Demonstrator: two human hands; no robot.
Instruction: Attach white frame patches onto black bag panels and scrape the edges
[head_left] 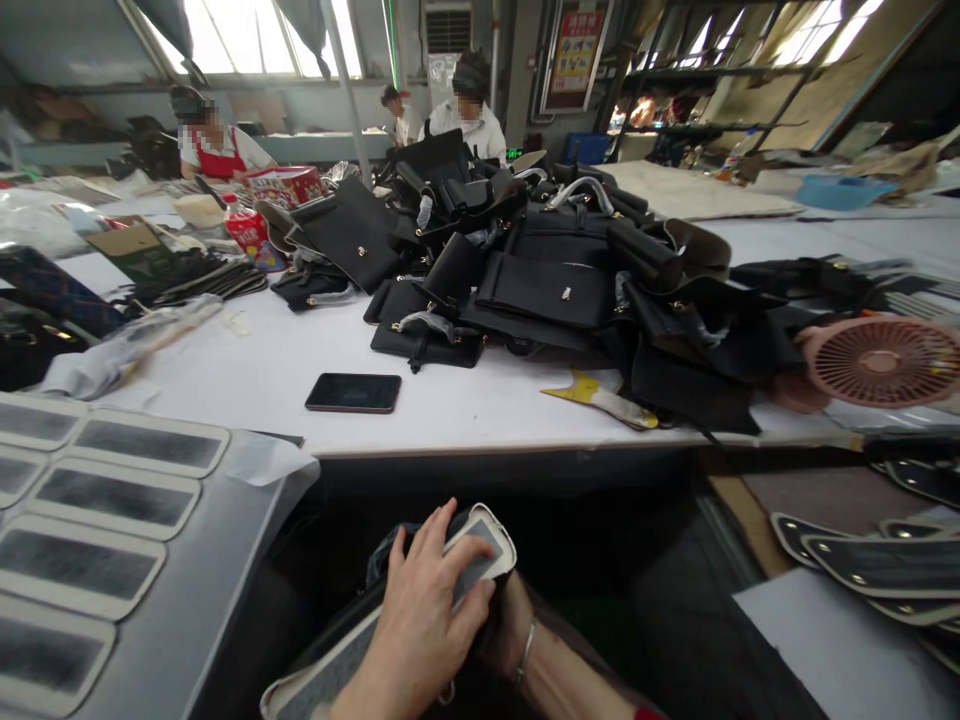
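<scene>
In front of me, below the table edge, is a dark bag with a long pale-rimmed grey panel (pixel 330 665) facing up, slanting from lower left to upper right. My left hand (pixel 424 600) lies across this panel, its index finger bent onto the grey surface and its thumb along the near edge. Beneath the panel's right end, my right hand (pixel 510 615) grips the dark bag from the side. A bracelet circles that wrist, and most of the right fingers are hidden behind the bag.
Similar grey panels (pixel 112 500) lie in rows on a board at left. A phone (pixel 354 392), a yellow-marked tool (pixel 600 398), piled black bags (pixel 547 290) and a pink fan (pixel 877 362) occupy the white table. Studded black strips (pixel 885 565) are at right. People (pixel 469 115) sit beyond.
</scene>
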